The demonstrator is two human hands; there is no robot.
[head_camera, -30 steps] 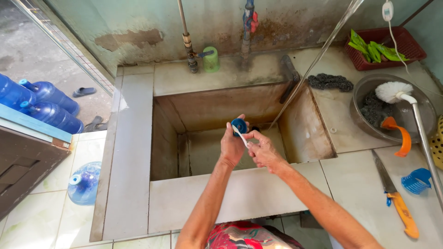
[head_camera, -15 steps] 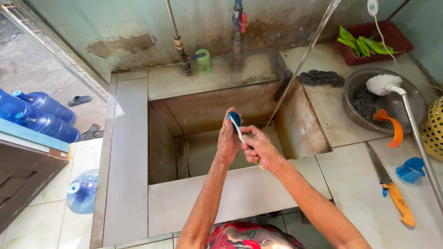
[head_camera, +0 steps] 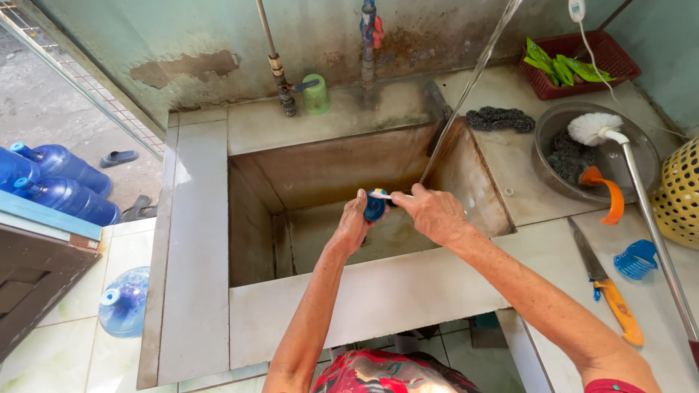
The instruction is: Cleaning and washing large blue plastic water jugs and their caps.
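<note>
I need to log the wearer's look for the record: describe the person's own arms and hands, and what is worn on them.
Both arms are bare from the hands up past the elbows, slim, with lined, wrinkled surfaces. The left hand and right hand wear no gloves; no rings, watch or bracelets can be seen. At the right shoulder a red sleeve edge shows. A red patterned garment covers the body below.

Hands [head_camera: 397, 215] over sink [head_camera: 196, 240]; knife [head_camera: 608, 291] on counter [head_camera: 553, 145] right.
</note>
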